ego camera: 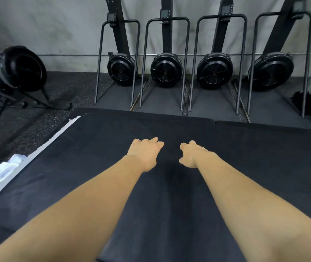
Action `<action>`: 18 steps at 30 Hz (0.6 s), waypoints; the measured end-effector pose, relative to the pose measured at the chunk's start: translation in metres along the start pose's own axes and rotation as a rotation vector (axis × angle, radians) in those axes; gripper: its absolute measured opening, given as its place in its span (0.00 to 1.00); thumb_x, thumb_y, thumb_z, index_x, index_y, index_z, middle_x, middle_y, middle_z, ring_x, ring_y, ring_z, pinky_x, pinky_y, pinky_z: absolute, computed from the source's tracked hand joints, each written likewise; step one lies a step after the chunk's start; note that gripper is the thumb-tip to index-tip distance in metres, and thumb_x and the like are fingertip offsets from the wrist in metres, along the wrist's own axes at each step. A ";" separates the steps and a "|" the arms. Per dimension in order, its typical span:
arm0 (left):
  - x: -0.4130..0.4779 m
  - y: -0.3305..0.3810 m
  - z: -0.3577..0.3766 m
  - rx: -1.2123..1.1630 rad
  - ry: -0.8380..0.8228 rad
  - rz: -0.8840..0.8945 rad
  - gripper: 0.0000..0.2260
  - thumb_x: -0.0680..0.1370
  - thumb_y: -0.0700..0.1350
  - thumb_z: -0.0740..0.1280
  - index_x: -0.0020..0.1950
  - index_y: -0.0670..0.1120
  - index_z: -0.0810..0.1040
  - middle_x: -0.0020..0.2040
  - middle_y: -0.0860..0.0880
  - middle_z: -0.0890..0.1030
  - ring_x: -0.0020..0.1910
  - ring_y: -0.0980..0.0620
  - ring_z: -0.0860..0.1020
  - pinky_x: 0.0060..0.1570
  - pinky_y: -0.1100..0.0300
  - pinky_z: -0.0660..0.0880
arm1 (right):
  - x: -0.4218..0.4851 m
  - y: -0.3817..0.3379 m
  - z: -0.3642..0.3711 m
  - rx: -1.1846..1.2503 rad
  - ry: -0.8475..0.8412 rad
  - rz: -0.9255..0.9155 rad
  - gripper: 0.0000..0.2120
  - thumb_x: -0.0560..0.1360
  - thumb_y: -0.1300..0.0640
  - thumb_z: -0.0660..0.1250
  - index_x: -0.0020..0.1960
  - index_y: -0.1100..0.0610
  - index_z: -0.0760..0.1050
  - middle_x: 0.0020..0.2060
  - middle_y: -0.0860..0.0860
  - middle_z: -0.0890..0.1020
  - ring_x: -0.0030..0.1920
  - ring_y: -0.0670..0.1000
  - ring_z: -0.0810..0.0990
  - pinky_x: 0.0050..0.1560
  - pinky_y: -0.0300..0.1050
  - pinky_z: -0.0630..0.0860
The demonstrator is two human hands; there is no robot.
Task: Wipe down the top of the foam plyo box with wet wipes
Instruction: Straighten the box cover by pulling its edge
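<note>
Both arms are out over the box (pixel 98 148), its black top filling the near half of the view. The left hand (pixel 145 154) sits palm down near the middle of the top, fingers loose and reaching toward the far edge, with nothing in it that I can see. The right hand (pixel 192 155) is just beside it, apart from it, with fingers bent a bit more and the thumb tucked to the near side. No wipe shows there either.

So, by my reading, the wiping has not begun, because there is no cloth on the surface. Off the left edge lies a crumpled white-and-blue pack (pixel 1 173), too blurred to be sure of, though it looks like the wipes. A pale strip (pixel 56 138) runs along that left edge.

To do this step well, fetch a wipe first and spread it flat under the palm rather than bunching it. Then work in overlapping passes from the far edge back toward the body, so no cleaned patch gets touched again. Go gently near the pale strip, which looks like a worn spot. Four fan machines (pixel 166 69) stand at the far wall, well clear.
</note>
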State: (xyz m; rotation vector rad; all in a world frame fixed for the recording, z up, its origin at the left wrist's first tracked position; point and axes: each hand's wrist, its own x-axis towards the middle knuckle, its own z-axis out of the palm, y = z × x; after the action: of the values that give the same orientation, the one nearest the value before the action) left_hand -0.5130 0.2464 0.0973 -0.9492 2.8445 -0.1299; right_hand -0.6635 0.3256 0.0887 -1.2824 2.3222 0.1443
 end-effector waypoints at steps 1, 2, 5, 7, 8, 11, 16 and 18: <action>-0.006 -0.002 0.007 0.003 0.003 0.000 0.20 0.79 0.38 0.59 0.70 0.49 0.66 0.70 0.49 0.68 0.60 0.47 0.74 0.60 0.52 0.67 | -0.003 -0.004 0.008 0.004 0.003 0.003 0.22 0.81 0.60 0.58 0.74 0.56 0.62 0.73 0.56 0.59 0.56 0.59 0.72 0.51 0.52 0.71; -0.012 -0.003 0.014 0.002 0.005 -0.001 0.20 0.79 0.38 0.59 0.70 0.49 0.66 0.70 0.49 0.68 0.60 0.47 0.75 0.60 0.52 0.67 | -0.006 -0.007 0.016 0.005 0.006 0.006 0.22 0.81 0.60 0.58 0.75 0.56 0.62 0.73 0.56 0.59 0.55 0.59 0.73 0.50 0.51 0.71; -0.031 -0.008 0.036 -0.021 0.020 -0.007 0.20 0.78 0.37 0.59 0.70 0.49 0.67 0.70 0.48 0.69 0.59 0.47 0.75 0.60 0.53 0.66 | -0.015 -0.016 0.042 0.008 0.024 0.011 0.22 0.82 0.59 0.58 0.75 0.56 0.61 0.72 0.56 0.61 0.61 0.61 0.73 0.53 0.51 0.72; -0.048 -0.012 0.050 -0.038 0.030 -0.022 0.20 0.78 0.36 0.58 0.69 0.48 0.67 0.70 0.48 0.69 0.60 0.46 0.76 0.60 0.53 0.66 | -0.022 -0.021 0.060 0.008 0.037 0.011 0.22 0.82 0.58 0.58 0.75 0.56 0.61 0.72 0.56 0.62 0.63 0.61 0.72 0.54 0.51 0.71; -0.058 -0.014 0.057 -0.047 0.034 -0.034 0.20 0.78 0.36 0.58 0.69 0.48 0.67 0.70 0.47 0.69 0.60 0.46 0.76 0.61 0.53 0.66 | -0.027 -0.024 0.070 0.010 0.043 0.011 0.23 0.82 0.58 0.58 0.75 0.56 0.61 0.72 0.56 0.63 0.64 0.61 0.72 0.55 0.51 0.72; -0.094 -0.021 0.077 -0.065 0.033 -0.070 0.19 0.79 0.37 0.57 0.69 0.48 0.67 0.69 0.47 0.70 0.59 0.45 0.76 0.60 0.53 0.66 | -0.047 -0.031 0.100 0.021 0.054 0.010 0.23 0.81 0.58 0.59 0.75 0.55 0.62 0.71 0.55 0.65 0.64 0.60 0.73 0.60 0.52 0.73; -0.166 -0.029 0.101 -0.089 0.047 -0.131 0.17 0.80 0.38 0.56 0.69 0.47 0.67 0.68 0.48 0.71 0.61 0.45 0.75 0.55 0.54 0.64 | -0.100 -0.042 0.149 0.065 0.062 0.007 0.20 0.80 0.56 0.60 0.72 0.54 0.65 0.66 0.53 0.73 0.63 0.57 0.75 0.64 0.51 0.72; -0.194 -0.031 0.107 -0.106 0.045 -0.153 0.17 0.80 0.39 0.56 0.69 0.48 0.67 0.67 0.49 0.73 0.62 0.46 0.74 0.56 0.54 0.65 | -0.119 -0.044 0.169 0.062 0.058 0.002 0.21 0.79 0.55 0.62 0.71 0.55 0.66 0.66 0.53 0.74 0.64 0.57 0.75 0.65 0.52 0.72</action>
State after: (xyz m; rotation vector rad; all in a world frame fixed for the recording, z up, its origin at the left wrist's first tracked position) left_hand -0.3241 0.3341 0.0163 -1.2009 2.8416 -0.0165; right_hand -0.5138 0.4461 0.0009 -1.2699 2.3570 0.0357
